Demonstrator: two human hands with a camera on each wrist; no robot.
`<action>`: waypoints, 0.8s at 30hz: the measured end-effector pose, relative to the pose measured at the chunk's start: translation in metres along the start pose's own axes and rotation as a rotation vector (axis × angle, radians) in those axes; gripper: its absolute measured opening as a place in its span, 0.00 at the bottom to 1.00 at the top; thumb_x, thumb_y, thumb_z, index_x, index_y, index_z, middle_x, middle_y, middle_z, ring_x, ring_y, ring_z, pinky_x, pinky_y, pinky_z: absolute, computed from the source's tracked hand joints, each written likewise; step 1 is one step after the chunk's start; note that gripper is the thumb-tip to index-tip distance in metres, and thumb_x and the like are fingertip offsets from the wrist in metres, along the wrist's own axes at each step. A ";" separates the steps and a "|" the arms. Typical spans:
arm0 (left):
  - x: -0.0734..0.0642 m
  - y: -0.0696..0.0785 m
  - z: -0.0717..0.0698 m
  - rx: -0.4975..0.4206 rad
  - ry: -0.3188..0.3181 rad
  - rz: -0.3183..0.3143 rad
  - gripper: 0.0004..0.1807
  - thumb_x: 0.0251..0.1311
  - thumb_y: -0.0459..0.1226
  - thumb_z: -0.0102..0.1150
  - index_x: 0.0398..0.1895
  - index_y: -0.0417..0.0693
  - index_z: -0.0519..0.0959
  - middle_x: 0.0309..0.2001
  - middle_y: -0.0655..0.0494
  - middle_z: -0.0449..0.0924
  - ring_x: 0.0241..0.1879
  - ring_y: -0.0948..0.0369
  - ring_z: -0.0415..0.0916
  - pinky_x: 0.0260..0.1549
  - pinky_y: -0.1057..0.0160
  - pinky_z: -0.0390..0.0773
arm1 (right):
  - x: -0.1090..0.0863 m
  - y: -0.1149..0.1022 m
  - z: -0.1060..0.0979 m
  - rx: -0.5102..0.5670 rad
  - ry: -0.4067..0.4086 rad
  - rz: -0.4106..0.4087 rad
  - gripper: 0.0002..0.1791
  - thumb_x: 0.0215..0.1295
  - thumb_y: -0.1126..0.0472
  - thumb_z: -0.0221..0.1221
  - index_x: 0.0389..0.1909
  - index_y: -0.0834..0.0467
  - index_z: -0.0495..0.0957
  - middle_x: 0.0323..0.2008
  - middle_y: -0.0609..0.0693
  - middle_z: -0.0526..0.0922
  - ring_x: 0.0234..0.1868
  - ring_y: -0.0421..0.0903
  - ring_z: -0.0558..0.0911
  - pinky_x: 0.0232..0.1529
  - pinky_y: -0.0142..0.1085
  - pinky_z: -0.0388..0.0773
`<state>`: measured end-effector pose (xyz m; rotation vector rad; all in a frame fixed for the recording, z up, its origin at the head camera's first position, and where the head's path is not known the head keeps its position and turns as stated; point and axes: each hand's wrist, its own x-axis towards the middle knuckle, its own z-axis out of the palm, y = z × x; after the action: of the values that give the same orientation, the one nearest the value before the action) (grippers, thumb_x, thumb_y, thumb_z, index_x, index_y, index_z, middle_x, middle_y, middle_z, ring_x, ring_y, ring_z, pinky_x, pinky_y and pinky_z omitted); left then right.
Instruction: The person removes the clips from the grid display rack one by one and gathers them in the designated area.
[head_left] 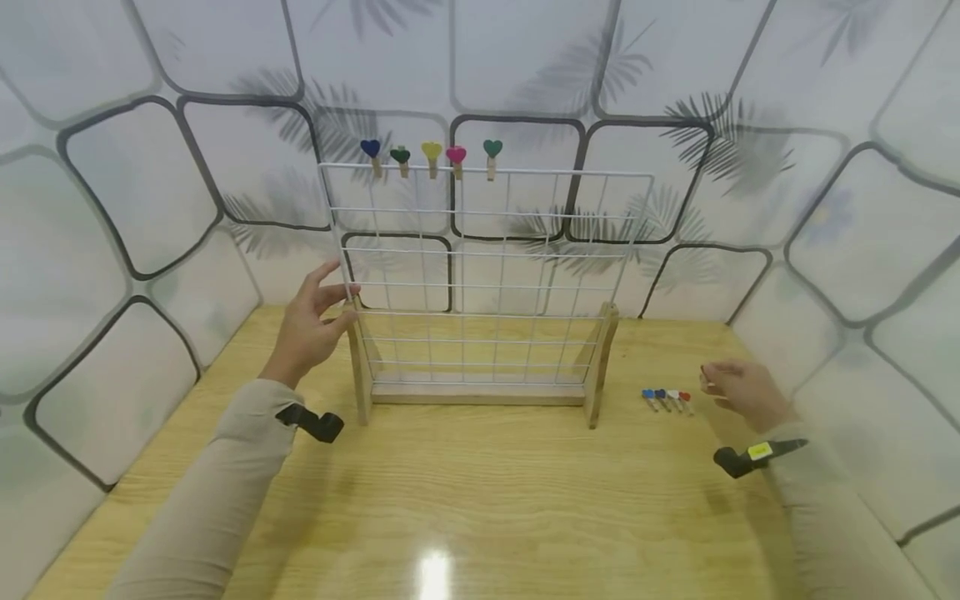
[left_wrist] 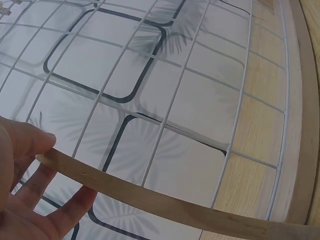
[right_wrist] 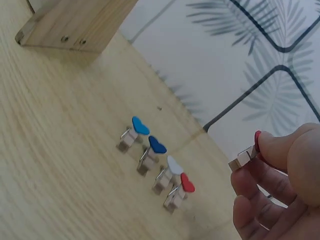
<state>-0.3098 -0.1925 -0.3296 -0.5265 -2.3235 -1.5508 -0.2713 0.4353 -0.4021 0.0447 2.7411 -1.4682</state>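
Observation:
A white wire grid rack (head_left: 480,285) stands upright in a wooden base on the table. My left hand (head_left: 311,321) is at its left side; in the left wrist view the thumb and fingers (left_wrist: 72,210) grip the top end of the wooden upright (left_wrist: 150,196). Off to the right, my right hand (head_left: 742,392) is raised over the table. Between thumb and fingertips it pinches a small wooden clothespin (right_wrist: 243,159) with a red heart, mostly covered by the thumb. Beside that hand lies a row of several heart clothespins (right_wrist: 149,159), light blue, dark blue, white and red.
Along the rack's top wire several heart clothespins (head_left: 432,158) are clipped, left of centre and in the middle. Patterned cloth walls (head_left: 517,67) enclose the table (head_left: 480,492) at the back and sides. The rack's right wooden foot (right_wrist: 75,32) stands left of the loose clothespins.

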 end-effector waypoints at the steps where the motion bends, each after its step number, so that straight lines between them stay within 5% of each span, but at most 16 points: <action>1: -0.001 0.000 0.000 0.002 0.003 0.000 0.43 0.63 0.26 0.57 0.77 0.48 0.48 0.59 0.38 0.73 0.65 0.46 0.65 0.56 0.41 0.70 | 0.000 0.003 0.001 -0.014 0.002 -0.002 0.34 0.75 0.49 0.48 0.62 0.78 0.63 0.49 0.62 0.81 0.38 0.30 0.79 0.41 0.31 0.80; 8: -0.002 -0.001 0.000 -0.006 0.005 -0.005 0.42 0.63 0.27 0.57 0.77 0.50 0.49 0.59 0.40 0.74 0.66 0.48 0.64 0.56 0.43 0.70 | 0.000 0.016 0.006 -0.048 0.019 0.060 0.32 0.75 0.51 0.49 0.60 0.79 0.64 0.53 0.72 0.75 0.36 0.33 0.79 0.39 0.33 0.81; 15: -0.001 -0.004 0.001 -0.025 0.006 -0.009 0.42 0.64 0.27 0.57 0.77 0.50 0.49 0.59 0.41 0.73 0.66 0.49 0.64 0.57 0.43 0.70 | -0.001 0.021 0.010 -0.059 0.041 0.114 0.30 0.73 0.52 0.52 0.57 0.79 0.67 0.39 0.57 0.84 0.32 0.34 0.80 0.35 0.33 0.82; 24: 0.000 -0.007 0.000 -0.029 0.009 -0.010 0.41 0.65 0.28 0.56 0.77 0.51 0.49 0.60 0.40 0.73 0.67 0.49 0.63 0.57 0.43 0.69 | -0.001 0.027 0.013 -0.352 0.041 0.028 0.28 0.73 0.50 0.52 0.47 0.75 0.77 0.33 0.60 0.85 0.32 0.46 0.80 0.33 0.36 0.76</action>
<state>-0.3127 -0.1948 -0.3356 -0.5144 -2.3037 -1.5900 -0.2693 0.4396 -0.4320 0.1037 2.9724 -0.9694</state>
